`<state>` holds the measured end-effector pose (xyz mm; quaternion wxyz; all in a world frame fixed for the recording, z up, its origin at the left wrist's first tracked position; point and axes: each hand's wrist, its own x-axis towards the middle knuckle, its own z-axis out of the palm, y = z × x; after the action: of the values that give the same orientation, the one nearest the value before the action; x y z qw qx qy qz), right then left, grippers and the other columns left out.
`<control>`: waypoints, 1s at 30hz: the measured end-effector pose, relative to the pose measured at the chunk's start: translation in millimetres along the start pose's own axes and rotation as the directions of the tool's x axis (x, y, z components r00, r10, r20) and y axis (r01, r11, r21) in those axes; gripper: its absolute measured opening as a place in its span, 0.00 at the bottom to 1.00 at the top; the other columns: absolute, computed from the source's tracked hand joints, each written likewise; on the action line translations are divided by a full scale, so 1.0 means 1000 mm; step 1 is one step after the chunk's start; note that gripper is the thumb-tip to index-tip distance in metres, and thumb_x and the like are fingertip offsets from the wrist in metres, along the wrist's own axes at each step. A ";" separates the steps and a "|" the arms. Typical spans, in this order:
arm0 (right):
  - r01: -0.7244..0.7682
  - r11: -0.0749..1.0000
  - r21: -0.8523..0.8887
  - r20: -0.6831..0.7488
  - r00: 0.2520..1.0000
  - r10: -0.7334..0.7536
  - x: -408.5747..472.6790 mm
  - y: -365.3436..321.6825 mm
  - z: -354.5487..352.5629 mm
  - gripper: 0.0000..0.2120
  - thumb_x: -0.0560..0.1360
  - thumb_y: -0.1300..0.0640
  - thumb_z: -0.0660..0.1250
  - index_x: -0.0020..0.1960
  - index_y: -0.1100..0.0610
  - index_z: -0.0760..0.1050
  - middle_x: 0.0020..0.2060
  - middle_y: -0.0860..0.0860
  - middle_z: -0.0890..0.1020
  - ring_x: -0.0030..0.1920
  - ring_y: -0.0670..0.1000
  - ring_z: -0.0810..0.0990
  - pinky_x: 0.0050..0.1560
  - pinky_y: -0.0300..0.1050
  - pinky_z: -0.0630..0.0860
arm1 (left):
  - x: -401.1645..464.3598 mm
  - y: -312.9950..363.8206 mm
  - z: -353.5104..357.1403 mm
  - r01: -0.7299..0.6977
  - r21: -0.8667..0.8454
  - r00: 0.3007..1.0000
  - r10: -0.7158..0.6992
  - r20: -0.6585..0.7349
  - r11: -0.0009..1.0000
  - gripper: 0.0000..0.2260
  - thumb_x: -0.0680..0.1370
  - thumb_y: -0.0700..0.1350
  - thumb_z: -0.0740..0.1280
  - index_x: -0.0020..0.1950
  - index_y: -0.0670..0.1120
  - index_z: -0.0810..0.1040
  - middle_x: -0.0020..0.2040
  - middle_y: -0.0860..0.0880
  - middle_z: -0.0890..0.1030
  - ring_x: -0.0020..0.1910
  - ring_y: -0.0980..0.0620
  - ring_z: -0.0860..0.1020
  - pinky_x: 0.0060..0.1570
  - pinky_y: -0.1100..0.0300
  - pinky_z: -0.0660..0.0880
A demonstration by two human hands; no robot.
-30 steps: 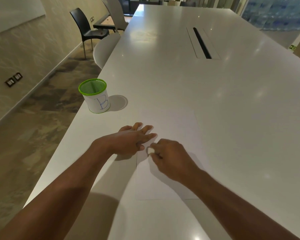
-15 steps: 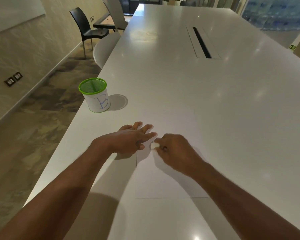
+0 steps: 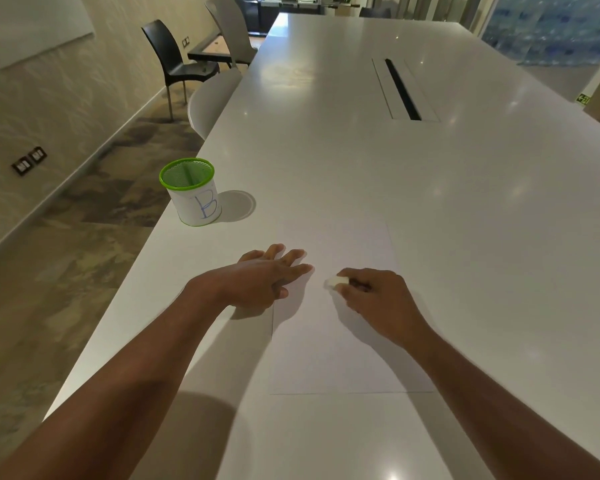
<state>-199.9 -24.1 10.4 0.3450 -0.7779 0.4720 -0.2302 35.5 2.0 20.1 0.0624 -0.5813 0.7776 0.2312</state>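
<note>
A white sheet of paper (image 3: 340, 355) lies flat on the white table (image 3: 430, 202) in front of me. My left hand (image 3: 267, 275) rests on the paper's left edge with its fingers spread and straight. My right hand (image 3: 374, 296) pinches a small white eraser (image 3: 335, 282) between fingertips and thumb, its tip against the paper just right of my left fingertips.
A white mesh cup (image 3: 193, 192) with a green rim and a blue letter B stands near the table's left edge. A cable slot (image 3: 402, 90) runs along the table's middle, farther back. A white chair (image 3: 210, 100) and a black chair (image 3: 174, 60) stand at the left.
My right hand has moved the eraser up and to the right across the paper, away from my left fingertips. The left hand has stayed in place.
</note>
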 end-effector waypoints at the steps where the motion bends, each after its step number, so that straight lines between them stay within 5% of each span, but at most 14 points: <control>1: -0.044 0.997 0.067 -0.011 0.999 0.045 -0.001 0.002 0.000 0.06 0.75 0.52 0.67 0.41 0.49 0.81 0.25 0.44 0.74 0.29 0.42 0.72 0.35 0.35 0.67 | 0.000 0.001 0.000 0.004 -0.012 1.000 -0.004 -0.005 1.000 0.28 0.84 0.41 0.58 0.81 0.57 0.53 0.82 0.54 0.45 0.80 0.50 0.40 0.76 0.50 0.42; 8: -0.099 0.978 0.182 -0.017 0.994 0.104 -0.001 0.005 0.001 0.07 0.75 0.54 0.66 0.40 0.50 0.81 0.26 0.46 0.77 0.29 0.42 0.74 0.34 0.33 0.69 | -0.006 0.022 0.011 -0.028 -0.120 0.990 0.010 -0.142 0.992 0.30 0.84 0.44 0.61 0.82 0.51 0.50 0.82 0.52 0.48 0.80 0.52 0.41 0.76 0.56 0.42; 15: -0.051 0.998 -0.025 -0.057 0.997 0.049 0.007 0.003 0.001 0.08 0.75 0.55 0.65 0.40 0.50 0.81 0.28 0.48 0.81 0.32 0.45 0.79 0.37 0.38 0.73 | -0.007 0.027 0.025 -0.011 -0.055 0.997 0.007 -0.076 0.998 0.37 0.81 0.58 0.62 0.82 0.49 0.47 0.82 0.54 0.43 0.80 0.55 0.39 0.74 0.59 0.40; 18: 0.080 0.977 -0.198 0.029 0.997 -0.075 0.006 -0.003 0.005 0.06 0.76 0.54 0.65 0.45 0.51 0.82 0.32 0.46 0.78 0.35 0.46 0.77 0.38 0.38 0.70 | -0.006 0.026 0.025 -0.012 -0.070 0.998 0.008 -0.066 0.997 0.37 0.81 0.58 0.63 0.82 0.50 0.46 0.82 0.54 0.43 0.79 0.55 0.39 0.75 0.59 0.40; 22: 0.192 0.975 -0.113 0.242 0.957 -0.160 -0.006 -0.010 -0.001 0.05 0.76 0.57 0.67 0.46 0.51 0.83 0.33 0.46 0.76 0.34 0.44 0.74 0.35 0.32 0.67 | -0.007 0.029 0.023 -0.011 -0.059 0.998 0.008 -0.058 0.998 0.36 0.81 0.57 0.63 0.82 0.49 0.47 0.82 0.53 0.43 0.80 0.54 0.39 0.76 0.57 0.41; 30: 0.280 0.939 -0.202 0.177 0.953 -0.246 0.004 -0.010 0.004 0.07 0.76 0.58 0.67 0.51 0.52 0.82 0.34 0.47 0.77 0.35 0.45 0.75 0.37 0.32 0.66 | -0.007 0.030 0.022 -0.027 -0.089 0.997 0.021 -0.070 0.996 0.36 0.81 0.56 0.64 0.82 0.51 0.47 0.82 0.53 0.44 0.80 0.54 0.40 0.74 0.59 0.40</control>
<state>-189.9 -23.2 15.1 0.2550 -0.8831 0.3596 -0.1607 6.2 24.5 12.0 0.0063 -0.5820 0.7750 0.2464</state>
